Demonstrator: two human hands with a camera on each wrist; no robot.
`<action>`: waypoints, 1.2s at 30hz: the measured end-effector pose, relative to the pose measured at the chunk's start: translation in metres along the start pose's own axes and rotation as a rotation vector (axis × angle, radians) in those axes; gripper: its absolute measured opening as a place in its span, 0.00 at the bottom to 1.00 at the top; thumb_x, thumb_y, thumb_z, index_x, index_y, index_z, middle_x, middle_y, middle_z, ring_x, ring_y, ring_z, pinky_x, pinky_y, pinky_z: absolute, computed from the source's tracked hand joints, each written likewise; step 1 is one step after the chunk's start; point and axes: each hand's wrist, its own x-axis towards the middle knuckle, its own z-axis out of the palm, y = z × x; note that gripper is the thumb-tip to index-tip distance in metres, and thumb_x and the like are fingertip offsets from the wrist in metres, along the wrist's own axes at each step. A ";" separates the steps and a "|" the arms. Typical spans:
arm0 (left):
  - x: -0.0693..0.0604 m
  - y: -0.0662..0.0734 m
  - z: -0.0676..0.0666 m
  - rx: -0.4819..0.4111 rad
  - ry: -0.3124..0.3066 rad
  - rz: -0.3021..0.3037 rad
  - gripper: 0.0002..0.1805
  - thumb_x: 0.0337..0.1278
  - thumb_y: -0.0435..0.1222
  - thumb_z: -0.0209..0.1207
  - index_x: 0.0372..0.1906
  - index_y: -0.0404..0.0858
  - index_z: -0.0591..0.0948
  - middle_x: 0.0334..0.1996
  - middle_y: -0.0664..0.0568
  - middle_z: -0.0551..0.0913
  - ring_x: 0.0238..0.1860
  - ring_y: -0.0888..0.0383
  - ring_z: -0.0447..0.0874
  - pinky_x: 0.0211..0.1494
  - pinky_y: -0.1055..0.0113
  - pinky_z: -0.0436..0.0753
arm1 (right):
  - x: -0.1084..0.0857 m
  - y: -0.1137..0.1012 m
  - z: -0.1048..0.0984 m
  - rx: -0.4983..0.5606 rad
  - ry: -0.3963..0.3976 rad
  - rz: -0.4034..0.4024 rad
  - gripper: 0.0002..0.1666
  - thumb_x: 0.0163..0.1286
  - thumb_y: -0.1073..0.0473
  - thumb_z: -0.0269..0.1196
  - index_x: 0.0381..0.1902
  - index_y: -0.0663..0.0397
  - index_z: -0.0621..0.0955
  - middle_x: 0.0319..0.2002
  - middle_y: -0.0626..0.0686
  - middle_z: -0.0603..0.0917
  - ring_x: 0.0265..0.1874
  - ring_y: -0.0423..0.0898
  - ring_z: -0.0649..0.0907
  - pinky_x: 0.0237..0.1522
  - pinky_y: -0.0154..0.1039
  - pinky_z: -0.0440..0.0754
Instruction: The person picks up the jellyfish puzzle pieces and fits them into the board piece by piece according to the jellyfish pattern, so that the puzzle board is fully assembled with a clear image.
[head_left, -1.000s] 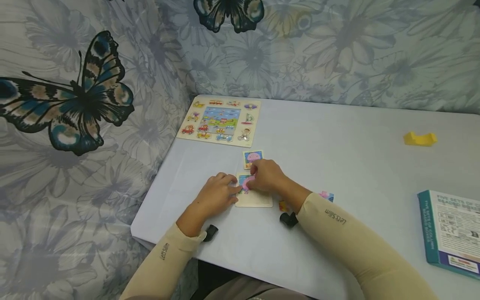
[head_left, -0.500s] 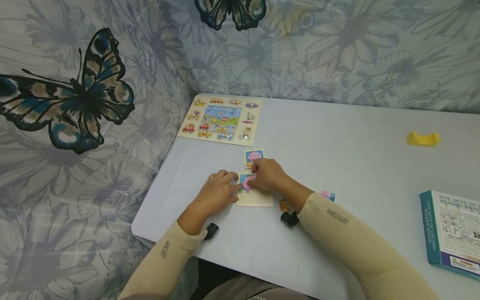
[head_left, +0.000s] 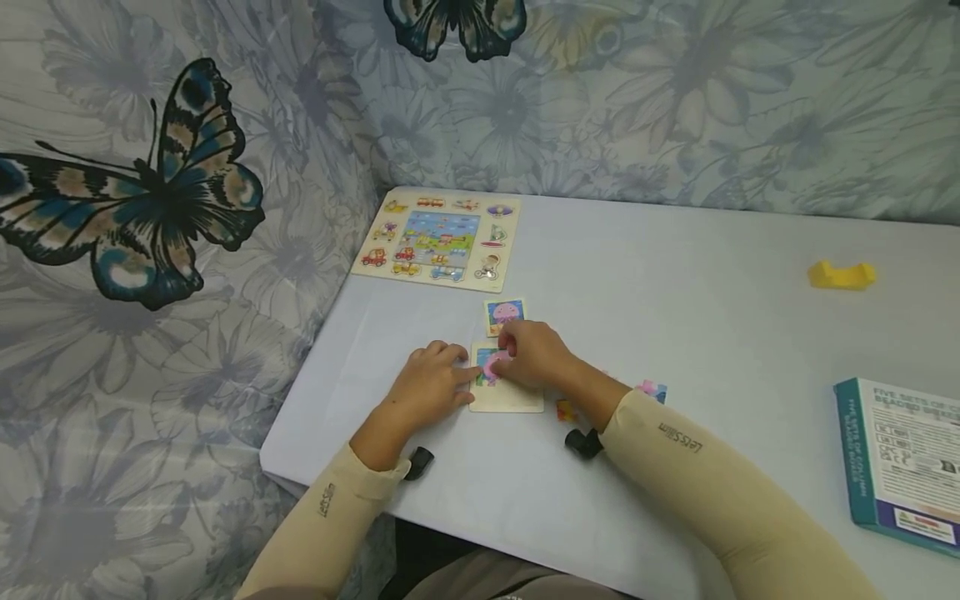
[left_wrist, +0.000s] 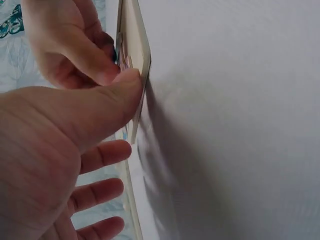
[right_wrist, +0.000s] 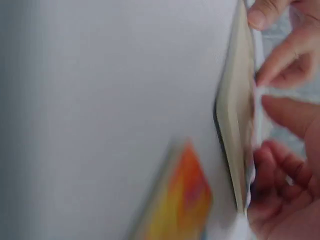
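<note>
A small wooden puzzle board [head_left: 506, 400] lies flat on the table, with pink and blue puzzle pieces [head_left: 486, 367] in its upper part. My left hand [head_left: 429, 383] rests at the board's left edge, fingers spread; in the left wrist view its thumb [left_wrist: 115, 97] presses on the board's rim. Over the upper right of the board, my right hand [head_left: 538, 354] has its thumb and curled fingers on a pink piece, partly hidden beneath them. In the right wrist view, the right hand [right_wrist: 290, 165] is beside the board [right_wrist: 235, 115].
A small picture card [head_left: 505, 313] lies just beyond the board, and a larger vehicle puzzle [head_left: 442, 237] behind it. Loose pieces [head_left: 566, 410] [head_left: 654, 391] lie by the right forearm. Farther right are a yellow block [head_left: 842, 276] and a teal-edged box [head_left: 907, 458].
The head view has shifted slightly. Both hands stay at the board, with only slight movement.
</note>
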 end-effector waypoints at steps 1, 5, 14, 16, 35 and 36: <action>0.000 0.000 -0.001 0.001 -0.009 -0.010 0.29 0.64 0.55 0.65 0.67 0.51 0.81 0.66 0.53 0.76 0.67 0.50 0.70 0.66 0.48 0.73 | -0.004 0.003 -0.003 0.011 0.008 -0.016 0.17 0.64 0.48 0.73 0.42 0.51 0.81 0.31 0.49 0.79 0.31 0.45 0.76 0.33 0.38 0.73; 0.001 -0.003 -0.002 -0.008 -0.031 -0.058 0.37 0.61 0.58 0.67 0.70 0.43 0.77 0.71 0.50 0.72 0.70 0.48 0.67 0.71 0.48 0.70 | -0.025 0.022 -0.029 -0.001 0.050 -0.039 0.14 0.68 0.51 0.69 0.47 0.52 0.83 0.35 0.50 0.83 0.33 0.47 0.78 0.36 0.41 0.76; 0.010 -0.008 -0.004 -0.141 -0.018 0.046 0.33 0.65 0.53 0.66 0.73 0.55 0.74 0.74 0.52 0.69 0.73 0.49 0.65 0.76 0.47 0.65 | -0.087 0.084 -0.072 -0.164 -0.016 0.092 0.20 0.64 0.53 0.72 0.52 0.51 0.84 0.51 0.58 0.82 0.48 0.55 0.79 0.51 0.54 0.79; 0.013 -0.007 -0.002 -0.166 -0.025 0.084 0.29 0.68 0.52 0.63 0.72 0.56 0.75 0.74 0.52 0.69 0.74 0.49 0.64 0.76 0.47 0.65 | -0.095 0.091 -0.068 -0.168 -0.018 0.073 0.20 0.62 0.51 0.74 0.51 0.48 0.85 0.51 0.57 0.81 0.48 0.54 0.78 0.51 0.52 0.79; 0.042 -0.007 0.003 -0.310 -0.024 0.100 0.21 0.69 0.47 0.64 0.65 0.56 0.82 0.64 0.50 0.74 0.66 0.50 0.68 0.73 0.55 0.70 | -0.062 0.065 -0.056 0.206 0.027 0.130 0.09 0.66 0.57 0.72 0.40 0.52 0.83 0.34 0.52 0.83 0.32 0.48 0.80 0.33 0.37 0.80; 0.042 -0.008 0.002 -0.317 -0.035 0.093 0.22 0.69 0.46 0.64 0.65 0.56 0.82 0.65 0.51 0.73 0.67 0.50 0.67 0.73 0.55 0.69 | -0.056 0.057 -0.052 0.233 0.027 0.131 0.10 0.66 0.56 0.72 0.41 0.53 0.84 0.35 0.52 0.83 0.32 0.47 0.81 0.32 0.37 0.80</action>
